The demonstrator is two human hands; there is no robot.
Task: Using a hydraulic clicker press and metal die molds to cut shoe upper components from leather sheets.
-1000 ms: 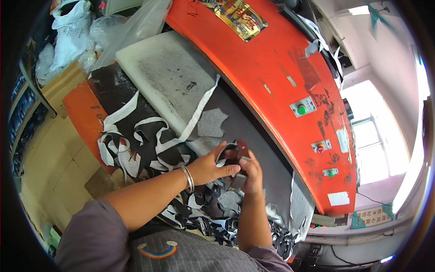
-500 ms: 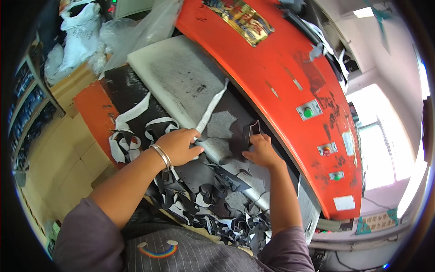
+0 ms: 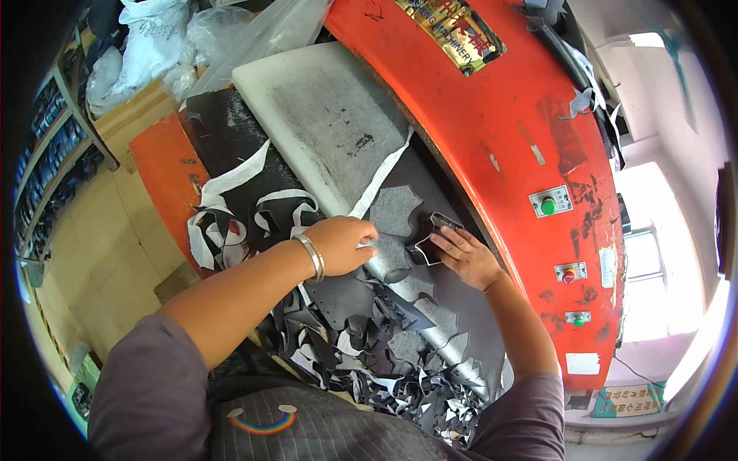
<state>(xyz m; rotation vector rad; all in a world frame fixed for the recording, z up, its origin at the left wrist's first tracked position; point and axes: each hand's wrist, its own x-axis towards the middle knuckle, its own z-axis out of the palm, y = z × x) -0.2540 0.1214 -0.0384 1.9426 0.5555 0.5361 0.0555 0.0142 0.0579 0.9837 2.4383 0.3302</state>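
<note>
A sheet of dark leather [image 3: 470, 329] with a pale grey underside lies across the white cutting board, its near edge cut into jagged points. My left hand [image 3: 338, 244] is closed at this edge, pinching the leather beside a narrow pale strip [image 3: 382, 178]. What lies under its fingers is partly hidden. On the dark leather rests a small metal cutting die [image 3: 427, 250], its thin shaped outline facing up. My right hand [image 3: 470, 260] lies over the die's right side, fingers stretched out and touching it.
The red machine beam [image 3: 492, 146], with green and red buttons, runs along the far side of the white cutting board [image 3: 307, 100]. Leather offcuts [image 3: 361, 338] pile up before me, and curled strips [image 3: 219, 238] lie at left. White sacks [image 3: 154, 38] stand at back left.
My right hand has gone from gripping the die's side to lying with straightened fingers over it; the die now sits flat on the leather. My left hand stays at the leather's edge.
</note>
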